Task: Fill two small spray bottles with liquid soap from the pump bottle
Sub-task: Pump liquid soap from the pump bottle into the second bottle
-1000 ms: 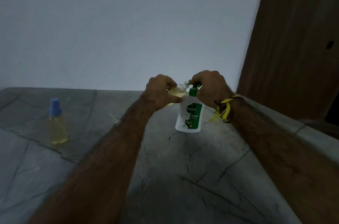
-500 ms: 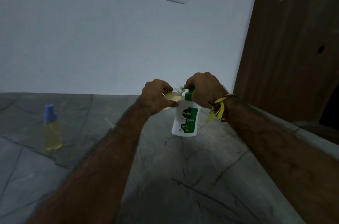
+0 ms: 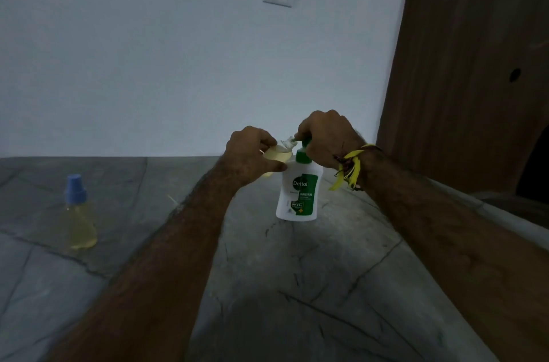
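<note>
Glossy plastic pump bottle [image 3: 298, 192]; seemingly polished stone floor [image 3: 297, 287].

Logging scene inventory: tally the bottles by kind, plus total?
Spray bottles: 2, the capped spray bottle standing on the stone counter and the open spray bottle held in the left hand
Pump bottles: 1, the pump bottle under the right hand
Total: 3

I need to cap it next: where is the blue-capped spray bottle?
The blue-capped spray bottle stands on the stone counter, far left, apart from both hands.
</note>
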